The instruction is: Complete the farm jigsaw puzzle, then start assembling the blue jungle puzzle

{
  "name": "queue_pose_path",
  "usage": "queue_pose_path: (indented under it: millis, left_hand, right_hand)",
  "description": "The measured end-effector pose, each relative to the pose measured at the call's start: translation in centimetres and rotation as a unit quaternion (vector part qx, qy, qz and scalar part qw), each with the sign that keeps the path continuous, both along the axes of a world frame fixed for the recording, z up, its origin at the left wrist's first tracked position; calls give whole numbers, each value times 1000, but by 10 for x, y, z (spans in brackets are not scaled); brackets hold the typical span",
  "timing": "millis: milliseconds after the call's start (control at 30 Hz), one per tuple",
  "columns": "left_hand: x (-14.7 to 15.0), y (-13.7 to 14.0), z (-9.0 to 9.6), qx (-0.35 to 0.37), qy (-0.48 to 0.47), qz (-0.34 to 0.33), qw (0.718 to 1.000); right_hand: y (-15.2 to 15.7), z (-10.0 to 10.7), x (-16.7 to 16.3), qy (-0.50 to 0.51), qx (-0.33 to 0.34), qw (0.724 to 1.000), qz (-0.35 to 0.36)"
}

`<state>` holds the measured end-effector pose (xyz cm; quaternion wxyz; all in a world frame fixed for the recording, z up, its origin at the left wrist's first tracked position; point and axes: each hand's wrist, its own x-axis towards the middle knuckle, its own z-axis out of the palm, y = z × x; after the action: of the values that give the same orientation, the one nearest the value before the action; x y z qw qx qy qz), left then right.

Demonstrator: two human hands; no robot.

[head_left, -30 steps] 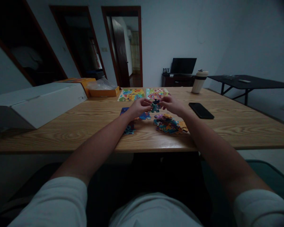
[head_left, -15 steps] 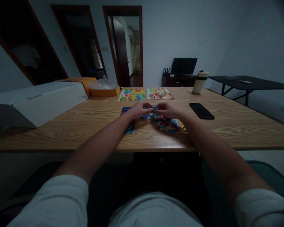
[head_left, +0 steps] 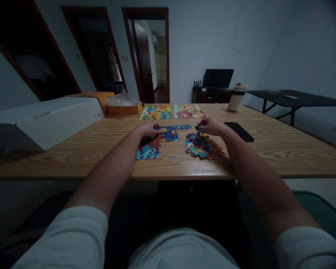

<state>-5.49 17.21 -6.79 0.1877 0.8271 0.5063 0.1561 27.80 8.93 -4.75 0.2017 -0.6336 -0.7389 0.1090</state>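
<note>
On the wooden table lies a partly joined jigsaw puzzle [head_left: 169, 133] in blue and dark red, with a leaf pattern at its near left corner. My left hand [head_left: 149, 129] rests on its left side, fingers apart and touching the joined pieces. Between the fingertips of my right hand [head_left: 212, 126] is a dark puzzle piece [head_left: 197, 127], held just above a heap of loose puzzle pieces [head_left: 200, 146]. The heap lies to the right of the joined part, with bare wood between them.
Two colourful picture sheets [head_left: 156, 112] lie side by side at the back. An orange box tray [head_left: 124, 109] with clear plastic and a long white box [head_left: 50, 119] stand left. A black phone [head_left: 239, 132] and a cream tumbler [head_left: 237, 98] are on the right.
My hands were close together over the puzzle's middle and have moved apart. The left went left onto the joined part; the right went right over the heap and now holds a dark piece.
</note>
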Motion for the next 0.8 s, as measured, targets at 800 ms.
queue_pose_path:
  millis: [800]
  left_hand:
    - [14, 0, 0, 47, 47, 19, 998]
  right_hand:
    - [7, -20, -16, 63, 23, 997, 36]
